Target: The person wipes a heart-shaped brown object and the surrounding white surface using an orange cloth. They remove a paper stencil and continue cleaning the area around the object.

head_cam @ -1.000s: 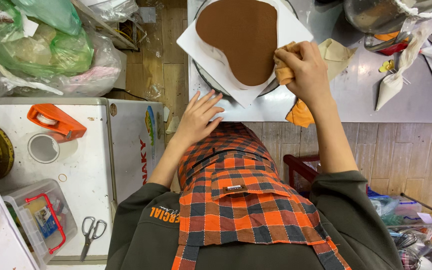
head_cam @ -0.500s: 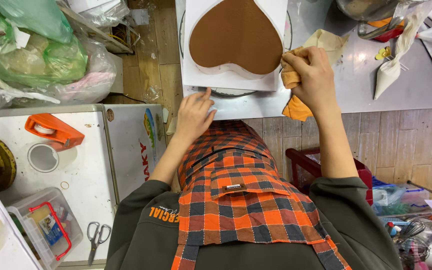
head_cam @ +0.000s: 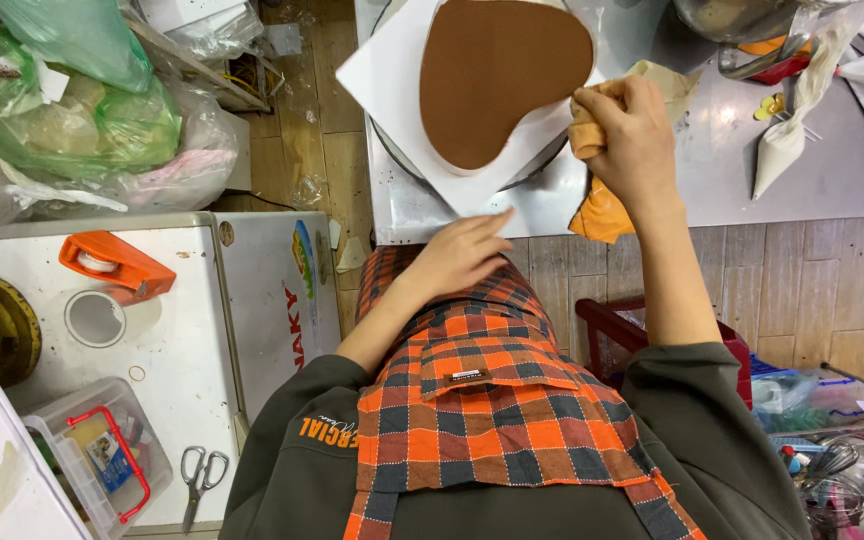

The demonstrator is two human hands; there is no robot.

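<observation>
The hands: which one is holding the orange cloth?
The right hand grips the orange cloth beside the white cake board. The left hand holds nothing, its fingertips touching the board's near corner.

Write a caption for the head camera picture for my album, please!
Right hand wipes a cloth beside a brown heart-shaped cake; left hand touches its white board.

A brown heart-shaped cake (head_cam: 497, 75) sits on a white square board (head_cam: 392, 95) atop a steel desk (head_cam: 732, 170). The right hand (head_cam: 632, 135) grips an orange cloth (head_cam: 597, 205) beside the cake, while the left hand (head_cam: 457, 255) lies flat, fingertips touching the board's corner.
</observation>
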